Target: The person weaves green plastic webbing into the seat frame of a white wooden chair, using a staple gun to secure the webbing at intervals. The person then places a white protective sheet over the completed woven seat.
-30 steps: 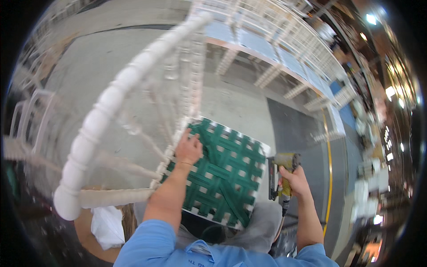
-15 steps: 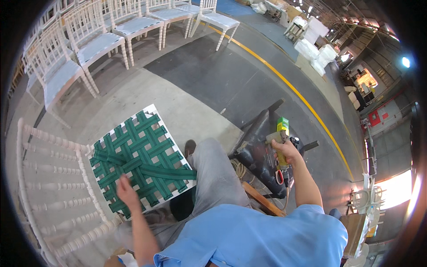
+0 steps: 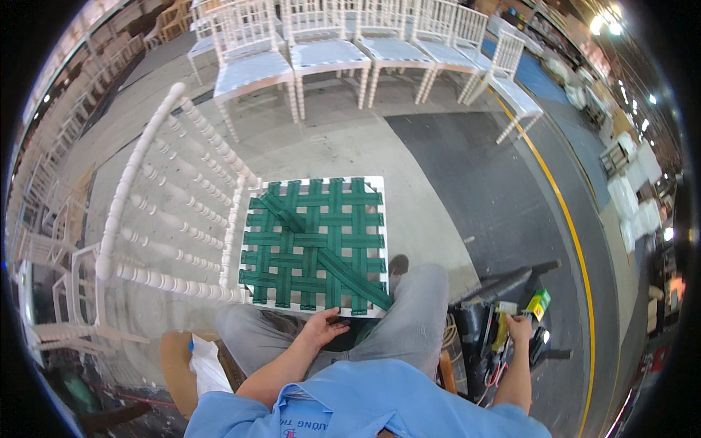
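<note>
A white chair frame with a turned-spindle backrest (image 3: pixel 164 197) at the left stands before me, its seat (image 3: pixel 385 248) laced with woven green webbing (image 3: pixel 310 219). One loose green strap (image 3: pixel 350 277) runs diagonally over the weave toward my knee; another short end lies folded near the far left corner. My left hand (image 3: pixel 325 330) is at the seat's near edge, palm partly up and fingers apart, holding nothing. Off to the right, my right hand (image 3: pixel 519 328) is closed around a yellowish staple gun (image 3: pixel 502 330), low over a black stand. Its fingers are partly hidden.
Beside the staple gun lies a green and yellow box (image 3: pixel 539 304) on the black stand (image 3: pixel 475 328). White chairs (image 3: pixel 328 55) stand in a row at the back. A cardboard box (image 3: pixel 175 365) is by my left leg. A yellow line (image 3: pixel 562 197) crosses the floor at right.
My view has swung left, so the chair sits more centrally. My left hand has moved from above the webbing to the seat's near edge. My right hand remains at the staple gun.
</note>
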The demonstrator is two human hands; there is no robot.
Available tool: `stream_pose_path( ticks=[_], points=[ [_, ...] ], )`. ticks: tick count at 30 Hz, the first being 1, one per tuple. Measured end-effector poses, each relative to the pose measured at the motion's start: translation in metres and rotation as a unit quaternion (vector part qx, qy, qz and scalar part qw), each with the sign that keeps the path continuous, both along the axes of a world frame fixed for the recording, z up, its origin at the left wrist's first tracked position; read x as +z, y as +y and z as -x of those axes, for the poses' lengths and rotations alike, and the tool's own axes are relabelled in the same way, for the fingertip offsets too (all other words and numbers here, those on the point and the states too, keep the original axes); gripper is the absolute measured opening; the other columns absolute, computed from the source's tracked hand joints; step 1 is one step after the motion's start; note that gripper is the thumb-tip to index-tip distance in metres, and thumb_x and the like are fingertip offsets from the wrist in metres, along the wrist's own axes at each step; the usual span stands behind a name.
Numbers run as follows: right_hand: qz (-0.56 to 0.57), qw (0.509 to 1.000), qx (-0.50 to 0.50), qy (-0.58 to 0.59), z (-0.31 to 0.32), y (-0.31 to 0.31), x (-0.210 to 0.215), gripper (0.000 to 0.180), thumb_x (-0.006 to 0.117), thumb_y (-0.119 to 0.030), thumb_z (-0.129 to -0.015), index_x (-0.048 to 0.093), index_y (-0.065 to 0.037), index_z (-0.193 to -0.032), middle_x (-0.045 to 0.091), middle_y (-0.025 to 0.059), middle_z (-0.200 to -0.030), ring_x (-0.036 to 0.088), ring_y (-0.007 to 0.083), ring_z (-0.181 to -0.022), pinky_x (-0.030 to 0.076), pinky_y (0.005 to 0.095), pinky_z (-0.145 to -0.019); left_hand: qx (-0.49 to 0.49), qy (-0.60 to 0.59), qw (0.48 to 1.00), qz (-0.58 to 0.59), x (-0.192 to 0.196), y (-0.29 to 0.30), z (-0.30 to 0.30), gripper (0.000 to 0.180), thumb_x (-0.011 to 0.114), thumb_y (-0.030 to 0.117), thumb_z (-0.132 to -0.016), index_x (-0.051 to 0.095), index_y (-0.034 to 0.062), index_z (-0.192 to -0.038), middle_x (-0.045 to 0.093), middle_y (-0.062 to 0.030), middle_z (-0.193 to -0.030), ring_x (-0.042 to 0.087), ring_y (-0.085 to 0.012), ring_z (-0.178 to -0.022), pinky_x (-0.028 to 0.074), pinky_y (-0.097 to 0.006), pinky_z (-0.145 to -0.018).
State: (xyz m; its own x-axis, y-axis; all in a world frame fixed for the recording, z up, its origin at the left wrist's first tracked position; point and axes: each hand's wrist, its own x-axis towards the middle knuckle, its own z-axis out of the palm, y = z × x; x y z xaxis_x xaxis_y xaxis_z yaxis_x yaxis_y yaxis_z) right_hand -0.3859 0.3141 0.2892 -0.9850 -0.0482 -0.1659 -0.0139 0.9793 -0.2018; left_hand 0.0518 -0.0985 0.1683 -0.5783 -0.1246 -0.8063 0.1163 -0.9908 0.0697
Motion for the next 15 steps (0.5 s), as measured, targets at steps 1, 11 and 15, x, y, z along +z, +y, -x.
stream_pose_path(
  ticks=[1,11,15],
  points=[
    [-0.039,0.995,0.06,0.067,-0.01,-0.011,-0.006,0.042,0.085,-0.03,-0.09,0.074,0.002,-0.116,0.075,0.0087,-0.093,0.07,0.0215,-0.086,0.058,0.0376,-0.081,0.028,-0.016,0.999,0.016,0.002,-0.001,-0.006,0.043,0.071,0.021,-0.103,0.056,0.0,-0.137,0.053,-0.0259,-0.143,0.053,-0.0495,-0.133,0.045,-0.068,-0.113],
    [0.26,0.95,0.16,0.062,0.012,-0.041,0.022,0.041,0.081,-0.025,-0.092,0.072,0.0,-0.123,0.073,0.0143,-0.112,0.069,0.0233,-0.101,0.054,0.0366,-0.092,0.141,-0.034,0.988,0.06,-0.011,0.008,0.017,0.041,0.068,0.014,-0.104,0.051,-0.0005,-0.137,0.054,-0.0245,-0.133,0.057,-0.0503,-0.124,0.049,-0.077,-0.101],
    [0.34,0.921,0.188,-0.004,0.002,-0.059,0.018,0.038,0.08,-0.02,-0.094,0.072,-0.001,-0.126,0.073,0.0143,-0.116,0.07,0.022,-0.104,0.055,0.0358,-0.095,0.187,-0.123,0.969,0.101,-0.006,0.004,0.01,0.04,0.069,0.017,-0.103,0.052,0.0038,-0.136,0.054,-0.0192,-0.128,0.06,-0.0456,-0.114,0.053,-0.07,-0.095]
  ],
)
